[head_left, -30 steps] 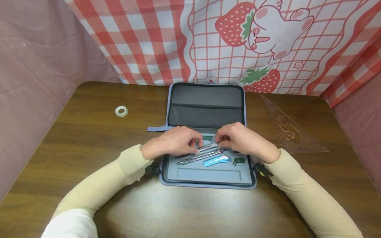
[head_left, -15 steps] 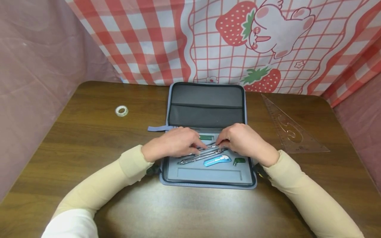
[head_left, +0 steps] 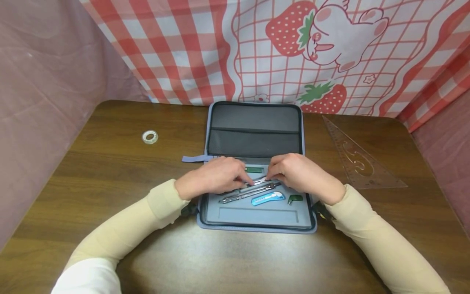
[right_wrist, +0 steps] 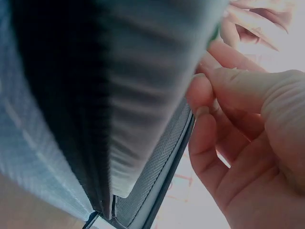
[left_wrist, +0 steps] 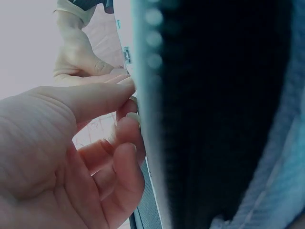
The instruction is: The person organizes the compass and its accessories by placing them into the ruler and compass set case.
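Head view first: I see an open zip case (head_left: pixel 257 134) lying flat near the middle of the wooden table (head_left: pixel 110 171), its dark mesh lid folded back toward the strawberry-print cloth (head_left: pixel 293 49). My left hand (head_left: pixel 214 178) and right hand (head_left: pixel 299 173) meet over the grey tray of the case, fingers curled, each pinching one end of a metal compass (head_left: pixel 257 182) that lies slanted across the tray. A second metal compass (head_left: pixel 249 193) rests just below the first, apart from both hands. Just beside it on the tray lie a blue knife (head_left: pixel 268 198) and a small green piece (head_left: pixel 294 199), and a green bar (head_left: pixel 254 169) shows between the two hands at the tray's far edge. A roll of clear tape (head_left: pixel 149 137) sits well apart on the left of the table, and a clear set square (head_left: pixel 358 161) lies to the right of the case. Left wrist view next: the left hand (left_wrist: pixel 90 157) fills the lower left, thumb and curled fingers closing together against the edge of the case (left_wrist: pixel 224 114); what they hold is hidden. Right wrist view last: the right hand (right_wrist: pixel 248 138) has its fingertips bent in against the case (right_wrist: pixel 95 105), and I cannot make out the compass between them.
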Motion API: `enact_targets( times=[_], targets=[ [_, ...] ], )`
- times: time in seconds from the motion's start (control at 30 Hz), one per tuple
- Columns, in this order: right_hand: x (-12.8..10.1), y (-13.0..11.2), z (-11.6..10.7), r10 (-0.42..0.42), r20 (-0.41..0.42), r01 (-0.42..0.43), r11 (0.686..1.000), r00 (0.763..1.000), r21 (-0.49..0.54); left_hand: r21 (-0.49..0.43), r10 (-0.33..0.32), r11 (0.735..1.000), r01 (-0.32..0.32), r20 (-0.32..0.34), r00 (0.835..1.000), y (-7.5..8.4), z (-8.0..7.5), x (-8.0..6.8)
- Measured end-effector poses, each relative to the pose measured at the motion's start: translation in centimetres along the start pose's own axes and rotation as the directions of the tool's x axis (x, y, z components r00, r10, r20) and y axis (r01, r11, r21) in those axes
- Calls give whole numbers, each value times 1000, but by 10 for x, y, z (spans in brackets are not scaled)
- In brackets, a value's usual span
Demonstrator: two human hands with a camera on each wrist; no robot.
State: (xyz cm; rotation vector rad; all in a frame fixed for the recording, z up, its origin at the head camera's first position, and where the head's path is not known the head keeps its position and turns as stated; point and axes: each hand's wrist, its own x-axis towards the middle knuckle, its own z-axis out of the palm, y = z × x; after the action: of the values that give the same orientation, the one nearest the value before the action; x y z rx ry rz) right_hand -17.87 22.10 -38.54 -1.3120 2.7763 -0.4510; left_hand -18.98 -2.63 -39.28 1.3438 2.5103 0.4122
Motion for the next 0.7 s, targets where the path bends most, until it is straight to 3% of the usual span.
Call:
enact_targets(
  times=[0.7],
  targets=[
    [1,2,0,10,76,-14,998,997,54,-25,-27,999,29,69,997,-1,-4,-1]
  ],
)
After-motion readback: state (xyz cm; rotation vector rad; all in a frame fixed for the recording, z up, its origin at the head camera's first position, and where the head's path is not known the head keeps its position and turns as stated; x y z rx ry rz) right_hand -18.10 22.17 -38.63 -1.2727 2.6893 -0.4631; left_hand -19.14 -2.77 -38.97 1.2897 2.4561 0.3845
